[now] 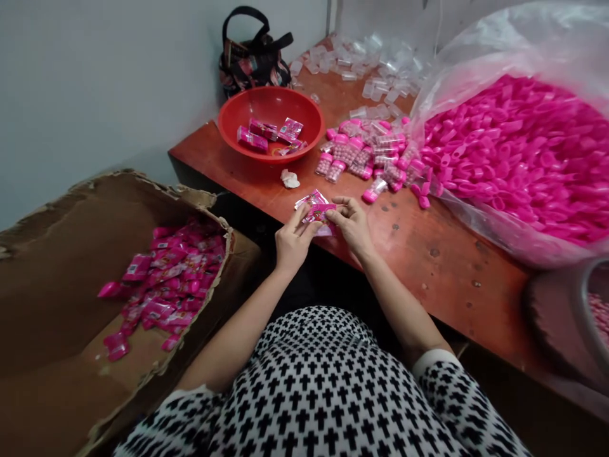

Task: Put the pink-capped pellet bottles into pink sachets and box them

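At the front edge of the table, my left hand [294, 243] and my right hand [351, 223] pinch a small pink printed wrapper [320, 212] between their fingertips. The left fingers hold its left side and the right fingers its right side. Just behind it, more shiny pink printed wrappers [311, 198] lie on the wood. Whether the held wrapper has anything inside cannot be made out. Beyond my right hand is a pile of small clear bottles [349, 152] with pink caps, filled with pale pink beads.
A red bowl [228, 136] holds several pink packets. Clear empty cups [375, 89] lie behind. A plastic bag [480, 219] of pink caps fills the right, near a bucket [556, 317]. At left stands a cardboard box [42, 330] of wrapped pieces [162, 279]. A handbag [257, 66] sits behind.
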The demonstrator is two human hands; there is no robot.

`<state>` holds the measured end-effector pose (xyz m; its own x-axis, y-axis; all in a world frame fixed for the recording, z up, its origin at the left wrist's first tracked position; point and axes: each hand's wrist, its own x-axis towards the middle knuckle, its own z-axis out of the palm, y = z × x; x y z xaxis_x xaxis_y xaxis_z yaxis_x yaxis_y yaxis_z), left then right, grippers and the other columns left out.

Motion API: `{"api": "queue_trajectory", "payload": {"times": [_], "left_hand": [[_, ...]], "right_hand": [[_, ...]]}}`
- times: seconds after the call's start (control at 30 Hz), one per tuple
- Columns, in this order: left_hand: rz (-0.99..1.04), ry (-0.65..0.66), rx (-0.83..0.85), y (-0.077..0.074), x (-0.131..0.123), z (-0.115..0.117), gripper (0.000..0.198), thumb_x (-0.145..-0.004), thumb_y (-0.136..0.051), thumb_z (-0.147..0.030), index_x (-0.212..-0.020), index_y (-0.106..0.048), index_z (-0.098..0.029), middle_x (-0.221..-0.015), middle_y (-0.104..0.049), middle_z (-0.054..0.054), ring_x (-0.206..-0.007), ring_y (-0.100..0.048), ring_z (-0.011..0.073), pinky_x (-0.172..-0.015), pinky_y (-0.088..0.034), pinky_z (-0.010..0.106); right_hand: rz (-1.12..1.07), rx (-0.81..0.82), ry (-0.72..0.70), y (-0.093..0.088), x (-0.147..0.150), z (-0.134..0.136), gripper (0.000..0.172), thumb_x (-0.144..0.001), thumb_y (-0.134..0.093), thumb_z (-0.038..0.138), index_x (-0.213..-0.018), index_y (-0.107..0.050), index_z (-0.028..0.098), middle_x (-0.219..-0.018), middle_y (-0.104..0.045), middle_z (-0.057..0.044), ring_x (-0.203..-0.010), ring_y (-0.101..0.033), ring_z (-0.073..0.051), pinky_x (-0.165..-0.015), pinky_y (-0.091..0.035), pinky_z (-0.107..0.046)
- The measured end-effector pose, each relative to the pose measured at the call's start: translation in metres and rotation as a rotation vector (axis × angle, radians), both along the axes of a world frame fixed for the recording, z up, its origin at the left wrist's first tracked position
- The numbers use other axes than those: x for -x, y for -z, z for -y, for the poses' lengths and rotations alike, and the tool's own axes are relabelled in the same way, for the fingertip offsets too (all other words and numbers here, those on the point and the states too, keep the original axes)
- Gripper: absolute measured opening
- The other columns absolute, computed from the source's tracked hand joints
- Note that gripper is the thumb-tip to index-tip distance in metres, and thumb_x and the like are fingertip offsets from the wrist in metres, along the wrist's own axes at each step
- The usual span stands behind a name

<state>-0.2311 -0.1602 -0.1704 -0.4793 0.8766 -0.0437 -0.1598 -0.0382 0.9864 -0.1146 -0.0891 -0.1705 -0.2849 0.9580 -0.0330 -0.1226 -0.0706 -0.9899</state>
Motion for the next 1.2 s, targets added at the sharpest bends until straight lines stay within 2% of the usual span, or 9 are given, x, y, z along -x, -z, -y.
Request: {"api": "queue_trajectory", "payload": {"times": [0.2, 0.33, 0.4, 0.5, 0.57, 0.7, 0.8, 0.97, 1.2], "left_hand": [[0.379, 0.214, 0.176, 0.000, -0.005, 0.002, 0.034, -0.052, -0.082, -0.037, -0.070, -0.070, -0.010, -0.069, -0.069, 0.005, -0.062, -0.065, 0.0136, -0.067, -0.056, 0.029], [0.353, 0.195, 0.241, -0.001, -0.008, 0.004, 0.030, -0.051, -0.083, -0.032, -0.067, -0.071, -0.009, -0.065, -0.068, 0.006, -0.058, -0.063, 0.0126, -0.060, -0.055, 0.024], [0.381, 0.146, 0.271, -0.001, -0.010, 0.005, 0.029, -0.051, -0.083, -0.031, -0.066, -0.070, -0.009, -0.063, -0.068, 0.006, -0.056, -0.063, 0.0122, -0.056, -0.053, 0.023], [0.473, 0.085, 0.291, -0.002, -0.011, 0.005, 0.027, -0.051, -0.083, -0.028, -0.064, -0.069, -0.009, -0.061, -0.067, 0.005, -0.054, -0.061, 0.0116, -0.052, -0.051, 0.022], [0.539, 0.067, 0.283, -0.003, -0.011, 0.004, 0.025, -0.053, -0.083, -0.026, -0.063, -0.067, -0.009, -0.062, -0.067, 0.005, -0.054, -0.061, 0.0112, -0.052, -0.051, 0.022], [0.668, 0.004, 0.270, -0.001, -0.006, 0.000, 0.024, -0.057, -0.082, -0.024, -0.062, -0.063, -0.009, -0.059, -0.064, 0.003, -0.051, -0.059, 0.0088, -0.050, -0.049, 0.020], [0.816, -0.086, 0.251, 0.000, -0.004, -0.003, 0.022, -0.061, -0.080, -0.021, -0.062, -0.061, -0.010, -0.058, -0.062, 0.000, -0.051, -0.058, 0.0081, -0.051, -0.050, 0.020], [0.968, -0.142, 0.212, -0.002, -0.009, -0.006, 0.018, -0.067, -0.076, -0.019, -0.072, -0.061, -0.012, -0.067, -0.065, 0.001, -0.061, -0.063, 0.0110, -0.063, -0.054, 0.025], [0.987, -0.078, 0.146, -0.011, -0.024, -0.001, 0.021, -0.067, -0.077, -0.021, -0.072, -0.059, -0.012, -0.064, -0.063, 0.001, -0.056, -0.060, 0.0095, -0.057, -0.050, 0.022]], "right_hand": [[0.190, -0.117, -0.180, -0.002, -0.017, -0.002, 0.028, -0.071, -0.066, 0.035, -0.092, -0.056, 0.019, -0.060, -0.057, 0.007, -0.053, -0.053, -0.010, -0.056, -0.044, -0.023], [0.711, -0.566, -0.178, -0.015, -0.050, -0.035, 0.022, -0.086, -0.046, 0.023, -0.101, -0.061, 0.017, -0.096, -0.068, -0.008, -0.087, -0.061, -0.019, -0.079, -0.048, -0.035], [1.071, -0.817, -0.172, -0.023, -0.069, -0.060, 0.031, -0.086, -0.042, 0.015, -0.113, -0.059, 0.016, -0.126, -0.057, -0.014, -0.117, -0.049, -0.027, -0.096, -0.038, -0.046], [1.460, -0.977, -0.236, -0.026, -0.092, -0.093, 0.039, -0.087, -0.039, 0.011, -0.123, -0.053, 0.015, -0.144, -0.039, -0.016, -0.133, -0.031, -0.032, -0.103, -0.027, -0.054], [1.535, -1.019, -0.298, -0.023, -0.101, -0.105, 0.039, -0.089, -0.036, 0.011, -0.123, -0.052, 0.014, -0.141, -0.043, -0.016, -0.133, -0.031, -0.030, -0.104, -0.027, -0.051], [1.347, -0.930, -0.170, -0.015, -0.100, -0.089, 0.029, -0.091, -0.040, 0.022, -0.113, -0.057, 0.013, -0.120, -0.060, -0.016, -0.121, -0.046, -0.029, -0.098, -0.035, -0.047], [0.990, -0.591, 0.003, -0.015, -0.088, -0.041, 0.030, -0.089, -0.047, 0.039, -0.102, -0.058, 0.014, -0.087, -0.068, -0.012, -0.083, -0.064, -0.024, -0.074, -0.049, -0.040], [0.349, -0.046, -0.186, -0.018, -0.056, 0.053, 0.035, -0.083, -0.052, 0.052, -0.083, -0.056, 0.017, -0.066, -0.062, -0.001, -0.050, -0.060, -0.012, -0.046, -0.049, -0.024], [0.246, 0.024, -0.120, -0.009, -0.030, 0.082, 0.034, -0.081, -0.056, 0.050, -0.088, -0.057, 0.017, -0.067, -0.061, 0.001, -0.048, -0.060, -0.009, -0.043, -0.051, -0.020]]}}
